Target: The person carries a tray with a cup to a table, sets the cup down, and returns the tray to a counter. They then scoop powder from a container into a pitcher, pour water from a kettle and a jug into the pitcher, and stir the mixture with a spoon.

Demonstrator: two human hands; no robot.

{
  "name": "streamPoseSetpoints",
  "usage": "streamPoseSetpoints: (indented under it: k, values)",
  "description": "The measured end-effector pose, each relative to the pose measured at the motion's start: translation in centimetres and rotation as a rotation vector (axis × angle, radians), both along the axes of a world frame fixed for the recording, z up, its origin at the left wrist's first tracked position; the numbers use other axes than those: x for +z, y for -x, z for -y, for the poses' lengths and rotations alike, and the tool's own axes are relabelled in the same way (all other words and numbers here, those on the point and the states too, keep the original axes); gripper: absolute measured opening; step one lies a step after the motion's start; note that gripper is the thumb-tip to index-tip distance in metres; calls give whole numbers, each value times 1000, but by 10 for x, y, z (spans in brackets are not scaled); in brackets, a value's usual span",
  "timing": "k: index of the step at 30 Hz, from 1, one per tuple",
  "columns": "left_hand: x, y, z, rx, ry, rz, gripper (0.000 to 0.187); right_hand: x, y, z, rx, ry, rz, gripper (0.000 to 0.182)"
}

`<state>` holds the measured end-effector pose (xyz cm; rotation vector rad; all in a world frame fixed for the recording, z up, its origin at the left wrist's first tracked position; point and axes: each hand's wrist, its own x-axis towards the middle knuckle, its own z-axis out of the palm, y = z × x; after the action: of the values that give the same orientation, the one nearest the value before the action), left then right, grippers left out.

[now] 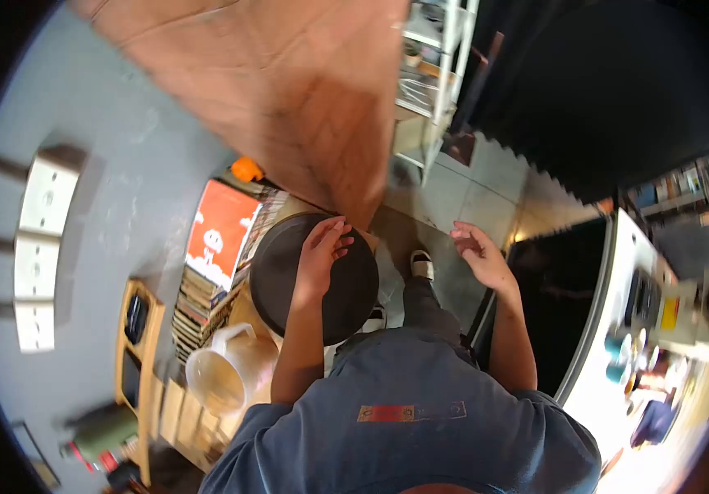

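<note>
My left hand [321,249] is raised over a round black top [276,276], perhaps a stool or small table. Its fingers are loosely bent and apart, with nothing seen in them. Across from it, my right hand [480,253] hangs in the air above the tiled floor, fingers apart and holding nothing. Left of the black top is a red-orange printed cover [223,230] with a white cartoon figure, lying on a row of thin upright spines [194,309]. Nearer my body stands a translucent plastic pitcher [221,383] with a handle.
A brick-patterned wall corner [289,90] juts in ahead. Beyond it are a white shelf rack [441,99] and a black pleated curtain [569,115]. To the right runs a white counter [593,362] with cups and appliances. A wooden chair [144,362] is at left.
</note>
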<state>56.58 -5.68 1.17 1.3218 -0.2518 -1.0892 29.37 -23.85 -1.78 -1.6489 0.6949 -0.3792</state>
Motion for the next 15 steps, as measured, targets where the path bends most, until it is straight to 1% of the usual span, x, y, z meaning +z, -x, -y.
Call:
streamPoseSetpoints:
  k: [1,3,4,5,7,10,12,15]
  values:
    - [1,5,2,-16,1,-15,35,2,13,-17,-57,-2,-2,51]
    - [-1,14,6,-102,-4,-35,35,10,35,-52,-183,-112,-63,49]
    - [-4,20,10,-133,-4,-56,35,13,46,-64,-244,-94,-67,44]
    - [-8,26,14,-194,-6,-56,35,18,56,-76,-305,-97,-66,44]
    - [-16,36,26,-287,12,-44,34,28,76,-94,-412,-19,-39,42]
    - [-6,66,45,-441,12,-33,33,42,110,-120,-609,47,-21,38]
    - [10,95,54,-543,12,4,32,46,135,-137,-729,97,0,35]
    - [17,141,61,-685,46,50,31,51,176,-167,-893,100,12,34]
